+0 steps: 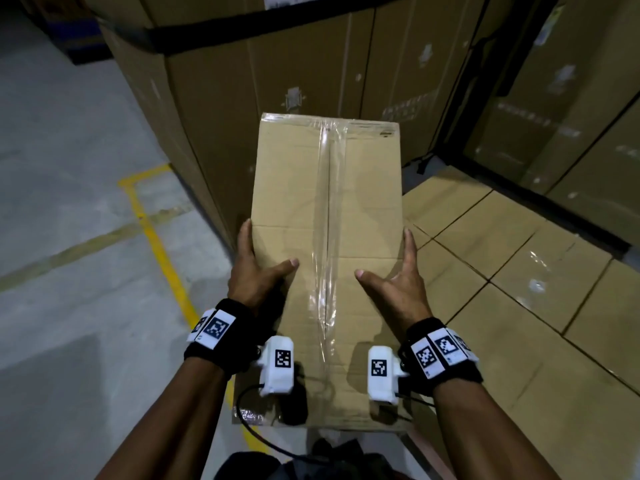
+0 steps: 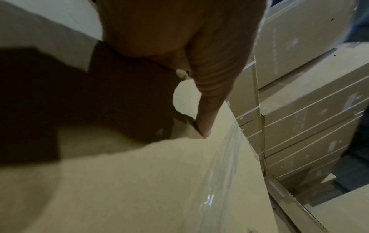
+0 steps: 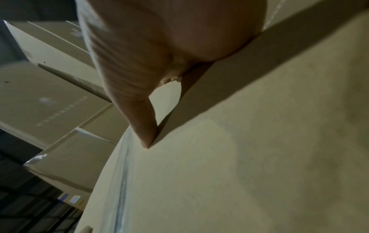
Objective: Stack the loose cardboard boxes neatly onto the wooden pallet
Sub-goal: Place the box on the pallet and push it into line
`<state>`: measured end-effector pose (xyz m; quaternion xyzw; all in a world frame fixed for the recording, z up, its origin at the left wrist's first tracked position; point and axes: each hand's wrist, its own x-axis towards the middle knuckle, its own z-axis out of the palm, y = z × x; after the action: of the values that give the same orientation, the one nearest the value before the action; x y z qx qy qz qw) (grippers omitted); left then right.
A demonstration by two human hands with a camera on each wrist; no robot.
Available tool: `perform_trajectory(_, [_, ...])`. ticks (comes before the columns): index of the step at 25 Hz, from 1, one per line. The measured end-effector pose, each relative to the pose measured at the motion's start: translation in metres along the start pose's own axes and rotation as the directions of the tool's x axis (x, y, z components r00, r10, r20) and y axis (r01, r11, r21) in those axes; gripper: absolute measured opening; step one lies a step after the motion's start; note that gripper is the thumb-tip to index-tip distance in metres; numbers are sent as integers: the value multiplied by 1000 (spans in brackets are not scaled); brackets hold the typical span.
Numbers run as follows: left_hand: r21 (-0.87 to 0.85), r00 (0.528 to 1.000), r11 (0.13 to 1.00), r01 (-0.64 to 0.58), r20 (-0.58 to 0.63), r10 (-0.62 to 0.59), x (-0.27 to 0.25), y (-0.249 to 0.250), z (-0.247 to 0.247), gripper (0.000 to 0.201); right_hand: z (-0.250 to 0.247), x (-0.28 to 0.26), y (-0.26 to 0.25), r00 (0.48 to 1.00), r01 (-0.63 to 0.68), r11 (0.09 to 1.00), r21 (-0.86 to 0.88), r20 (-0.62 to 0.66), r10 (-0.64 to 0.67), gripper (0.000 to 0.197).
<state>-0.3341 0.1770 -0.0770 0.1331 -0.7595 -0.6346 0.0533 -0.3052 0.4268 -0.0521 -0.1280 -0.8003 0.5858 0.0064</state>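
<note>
A long cardboard box (image 1: 329, 209), sealed lengthwise with clear tape, is held level in front of me, its far end pointing at a tall stack. My left hand (image 1: 258, 268) grips its left edge, thumb flat on top and fingers down the side. On the opposite edge my right hand (image 1: 401, 275) grips it the same way. The left wrist view shows the left thumb (image 2: 207, 110) pressing the box top (image 2: 139, 181). In the right wrist view the right thumb (image 3: 139, 110) lies on the box top (image 3: 239, 157). No wooden pallet is visible.
A tall stack of large cartons (image 1: 277, 64) bound by a black strap (image 1: 214, 32) stands straight ahead. A low layer of flat boxes (image 1: 519, 271) lies to the right, with another tall stack (image 1: 571, 116) behind it. Concrete floor (image 1: 69, 168) with a yellow line (image 1: 156, 237) spreads left.
</note>
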Motion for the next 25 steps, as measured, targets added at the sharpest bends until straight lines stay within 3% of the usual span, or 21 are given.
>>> perform_trajectory(5, [-69,989,998,10,149,0,111,2,5,111,47,81,-13,993,-71,997,31,-91,74,117])
perform_trajectory(9, [109,965,994,-8,260,-21,204,-3,3,111,92,129,-22,968,-155,987,44,-190,161,119])
perform_trajectory(14, [205,877,979,16,466,-113,303,7,0,118,142,170,-53,896,-275,958,85,-338,288,119])
perform_trajectory(18, [242,809,970,-36,577,-114,349,7,14,120,160,189,-62,840,-326,934,147,-409,357,122])
perform_trajectory(25, [304,715,939,-162,692,-101,384,14,48,119,156,207,-60,773,-370,916,156,-494,397,119])
